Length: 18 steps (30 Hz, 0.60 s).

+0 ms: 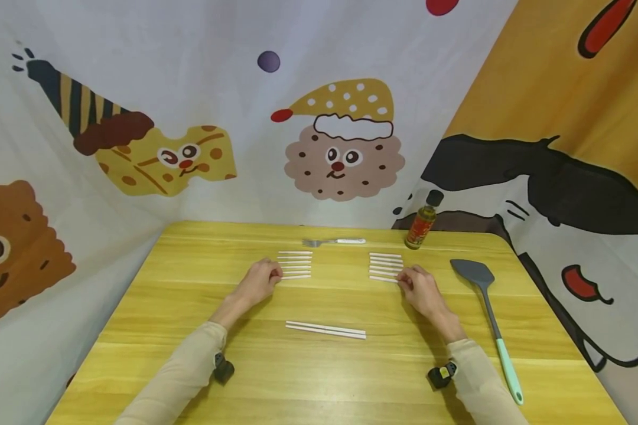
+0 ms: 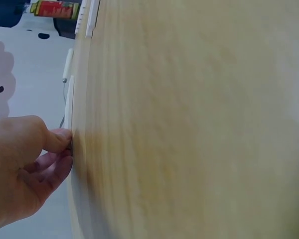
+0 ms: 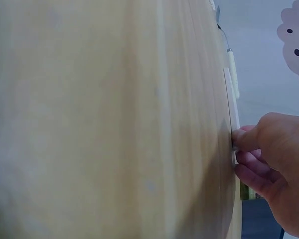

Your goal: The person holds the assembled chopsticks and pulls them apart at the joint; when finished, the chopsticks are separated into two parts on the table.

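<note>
On the left of the table lies a row of several short, thin white sticks (image 1: 295, 266). My left hand (image 1: 257, 280) pinches the outer end of its nearest stick (image 2: 70, 102) between thumb and fingers. A matching row of white sticks (image 1: 386, 265) lies to the right. There my right hand (image 1: 422, 289) pinches the outer end of the nearest stick (image 3: 231, 94), with the gripped tip hidden by the fingers. Both held sticks lie flat at or very near the tabletop. Closer to me, longer white sticks (image 1: 345, 330) lie side by side, roughly crosswise.
A fork (image 1: 345, 241) with a white handle lies behind the rows. At the back right stands a bottle (image 1: 421, 227) with a red label and black cap. A grey spatula (image 1: 489, 307) with a mint handle lies right of my right hand. A printed cloth (image 1: 218, 200) hangs behind the table.
</note>
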Tool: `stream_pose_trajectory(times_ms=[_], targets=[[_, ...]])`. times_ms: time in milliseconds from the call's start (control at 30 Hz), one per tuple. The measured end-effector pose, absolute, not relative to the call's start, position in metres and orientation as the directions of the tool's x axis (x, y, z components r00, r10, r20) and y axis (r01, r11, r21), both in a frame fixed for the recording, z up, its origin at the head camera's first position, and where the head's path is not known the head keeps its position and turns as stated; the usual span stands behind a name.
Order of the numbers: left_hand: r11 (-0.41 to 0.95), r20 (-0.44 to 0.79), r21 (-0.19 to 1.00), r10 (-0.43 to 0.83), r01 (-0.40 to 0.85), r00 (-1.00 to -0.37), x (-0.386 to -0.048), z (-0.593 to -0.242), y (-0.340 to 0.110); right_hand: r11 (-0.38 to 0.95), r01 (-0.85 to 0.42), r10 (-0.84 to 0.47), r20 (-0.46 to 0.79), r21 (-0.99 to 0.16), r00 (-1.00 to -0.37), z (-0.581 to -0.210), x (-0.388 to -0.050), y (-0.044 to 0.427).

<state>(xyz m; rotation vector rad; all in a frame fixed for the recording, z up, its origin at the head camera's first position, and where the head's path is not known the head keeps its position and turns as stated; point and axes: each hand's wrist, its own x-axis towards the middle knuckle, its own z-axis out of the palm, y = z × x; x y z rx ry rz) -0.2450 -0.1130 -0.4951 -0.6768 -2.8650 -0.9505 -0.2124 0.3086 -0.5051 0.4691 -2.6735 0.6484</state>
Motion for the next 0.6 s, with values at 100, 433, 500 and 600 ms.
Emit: stream_pose_trajectory(times_ms=[100, 433, 500, 600], targets=[[0.717, 0.179, 0.559, 0.386, 0.417, -0.905, -0.2447, -0.4954, -0.1126, 0.841, -0.396, -0.235, 0.412, -0.368, -0.881, -0.5051, -0.2118, 0.3083], [0.715, 0.178, 0.561, 0.388, 0.417, -0.904, -0.2441, -0.4934, -0.1136, 0.85, -0.383, -0.226, 0.406, -0.362, -0.885, -0.5039, -0.2123, 0.307], [0.711, 0.182, 0.561, 0.393, 0.424, -0.901, -0.2444, -0.4934, -0.1139, 0.85, -0.384, -0.228, 0.405, -0.361, -0.886, -0.5038, -0.2126, 0.3069], [0.706, 0.187, 0.564, 0.396, 0.429, -0.899, -0.2454, -0.4932, -0.1161, 0.852, -0.384, -0.23, 0.406, -0.355, -0.885, -0.5034, -0.2128, 0.3069]])
